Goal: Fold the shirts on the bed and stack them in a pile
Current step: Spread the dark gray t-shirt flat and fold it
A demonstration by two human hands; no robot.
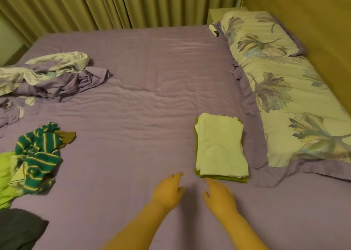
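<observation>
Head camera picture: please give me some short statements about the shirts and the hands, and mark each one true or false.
1. A folded white shirt lies on top of a green shirt. True.
2. The left hand grips the striped shirt. False: it holds nothing, and that shirt lies apart at the left.
3. The right hand is near the pile. True.
4. The striped shirt is folded. False: it lies crumpled.
</observation>
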